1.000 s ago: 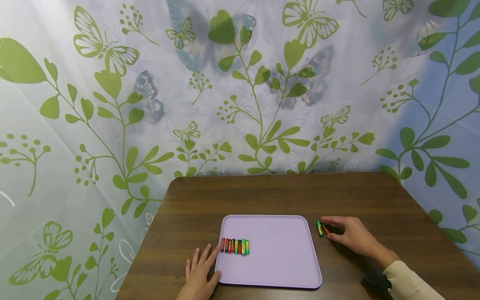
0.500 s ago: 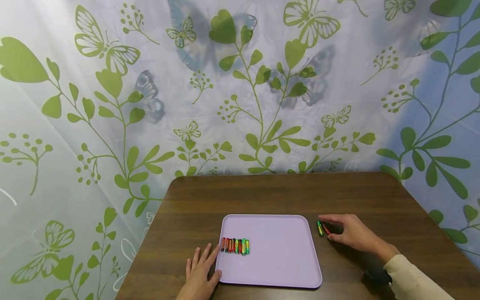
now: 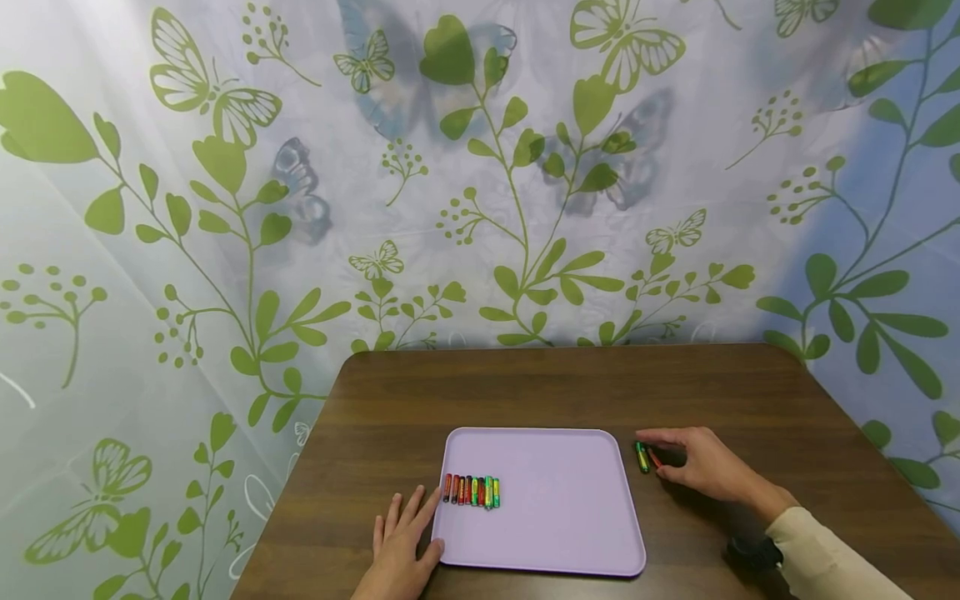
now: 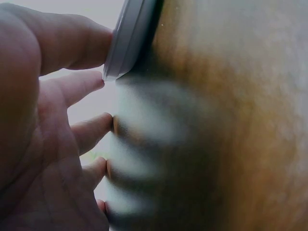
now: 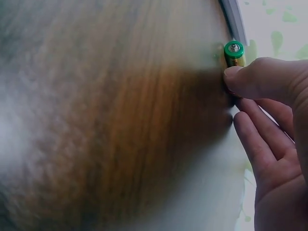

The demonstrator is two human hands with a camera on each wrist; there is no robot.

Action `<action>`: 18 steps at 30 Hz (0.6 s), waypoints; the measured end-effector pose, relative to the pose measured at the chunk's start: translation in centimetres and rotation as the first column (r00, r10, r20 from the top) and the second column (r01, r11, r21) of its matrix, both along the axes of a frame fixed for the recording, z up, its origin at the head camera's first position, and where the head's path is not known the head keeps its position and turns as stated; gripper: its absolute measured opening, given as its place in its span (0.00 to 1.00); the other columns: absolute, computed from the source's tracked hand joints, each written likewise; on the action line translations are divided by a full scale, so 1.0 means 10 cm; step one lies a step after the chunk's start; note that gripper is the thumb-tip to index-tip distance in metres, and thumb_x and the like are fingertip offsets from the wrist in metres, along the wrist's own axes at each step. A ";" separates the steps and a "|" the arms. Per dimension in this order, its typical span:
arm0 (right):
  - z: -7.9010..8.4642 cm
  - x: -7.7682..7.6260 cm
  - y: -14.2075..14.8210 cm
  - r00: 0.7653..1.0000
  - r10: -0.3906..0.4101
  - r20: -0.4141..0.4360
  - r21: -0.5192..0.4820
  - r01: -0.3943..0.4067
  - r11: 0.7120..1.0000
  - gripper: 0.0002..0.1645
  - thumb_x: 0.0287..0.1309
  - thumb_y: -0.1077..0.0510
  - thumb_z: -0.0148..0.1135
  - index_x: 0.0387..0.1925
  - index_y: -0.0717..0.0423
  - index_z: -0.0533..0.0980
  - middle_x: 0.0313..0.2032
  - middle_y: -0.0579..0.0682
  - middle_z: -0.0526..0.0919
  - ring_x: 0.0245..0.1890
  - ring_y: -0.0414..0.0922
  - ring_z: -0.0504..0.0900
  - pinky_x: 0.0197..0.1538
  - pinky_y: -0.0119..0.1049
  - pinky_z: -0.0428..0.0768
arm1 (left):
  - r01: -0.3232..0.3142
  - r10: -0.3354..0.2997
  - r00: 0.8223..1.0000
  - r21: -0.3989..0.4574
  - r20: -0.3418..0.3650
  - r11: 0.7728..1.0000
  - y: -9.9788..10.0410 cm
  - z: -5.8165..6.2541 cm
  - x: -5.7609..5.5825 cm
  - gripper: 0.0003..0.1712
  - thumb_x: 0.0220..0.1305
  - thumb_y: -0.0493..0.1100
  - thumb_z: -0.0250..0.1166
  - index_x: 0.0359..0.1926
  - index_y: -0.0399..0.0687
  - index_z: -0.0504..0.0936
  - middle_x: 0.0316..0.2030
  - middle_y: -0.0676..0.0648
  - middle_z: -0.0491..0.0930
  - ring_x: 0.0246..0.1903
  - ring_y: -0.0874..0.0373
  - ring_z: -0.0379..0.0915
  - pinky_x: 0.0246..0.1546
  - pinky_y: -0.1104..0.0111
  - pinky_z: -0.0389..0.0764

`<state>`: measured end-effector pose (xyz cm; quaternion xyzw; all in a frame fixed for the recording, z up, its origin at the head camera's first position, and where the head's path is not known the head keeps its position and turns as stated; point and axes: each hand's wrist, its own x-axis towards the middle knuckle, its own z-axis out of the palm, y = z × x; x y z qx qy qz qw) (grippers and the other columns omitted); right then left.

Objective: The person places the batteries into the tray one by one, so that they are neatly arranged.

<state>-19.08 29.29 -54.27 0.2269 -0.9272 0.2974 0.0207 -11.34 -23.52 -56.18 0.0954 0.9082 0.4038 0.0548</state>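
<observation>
In the head view my left hand (image 3: 401,546) lies flat at the left rim of a lilac tray (image 3: 558,533), fingers spread and thumb at the edge. The left wrist view has the thumb against the tray's rim (image 4: 126,43) and fingertips on the table. A row of several red and green batteries (image 3: 471,492) sits inside the tray on the left. Beyond its right rim, my right hand (image 3: 708,467) holds a red battery (image 3: 655,457) between thumb and fingers. Beside that lies a green battery (image 3: 642,457); its green end (image 5: 234,48) shows above the thumb in the right wrist view.
The brown wooden table (image 3: 555,383) extends behind the tray and to both sides. A curtain (image 3: 480,192) printed with leaves and butterflies hangs behind it. A dark band (image 3: 753,552) is on the right wrist, below a cream sleeve (image 3: 821,554).
The right index finger has shifted slightly left over the top of the batteries. The left hand, tray and battery row stay put; the head view shifts slightly.
</observation>
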 end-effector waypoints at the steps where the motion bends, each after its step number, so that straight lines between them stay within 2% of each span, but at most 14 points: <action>1: -0.01 0.00 0.00 1.000 -0.007 -0.004 -0.008 0.007 1.000 0.34 0.56 0.63 0.83 0.65 0.55 0.84 0.58 0.53 0.92 0.56 0.47 0.92 0.54 0.39 0.91 | 0.001 -0.001 1.000 0.005 0.002 1.000 0.00 0.02 0.01 0.42 0.68 0.41 0.70 0.82 0.58 0.72 0.81 0.27 0.61 0.82 0.18 0.37 0.73 0.20 0.27; 11: -0.01 0.04 -0.01 0.997 -0.076 -0.029 -0.018 0.075 0.997 0.33 0.54 0.62 0.85 0.63 0.55 0.86 0.57 0.50 0.92 0.52 0.44 0.92 0.52 0.34 0.90 | 0.010 -0.009 0.997 -0.013 0.081 1.000 0.03 0.15 0.01 0.41 0.69 0.41 0.70 0.82 0.53 0.71 0.84 0.30 0.57 0.84 0.20 0.33 0.74 0.21 0.27; 18: 0.08 0.07 -0.18 0.997 -0.045 -0.056 -0.081 0.040 0.996 0.32 0.55 0.60 0.85 0.62 0.58 0.86 0.58 0.52 0.92 0.53 0.44 0.93 0.52 0.38 0.91 | 0.000 -0.001 0.998 0.005 0.059 1.000 0.03 0.14 0.02 0.41 0.69 0.40 0.70 0.81 0.52 0.72 0.83 0.29 0.58 0.83 0.18 0.34 0.74 0.21 0.27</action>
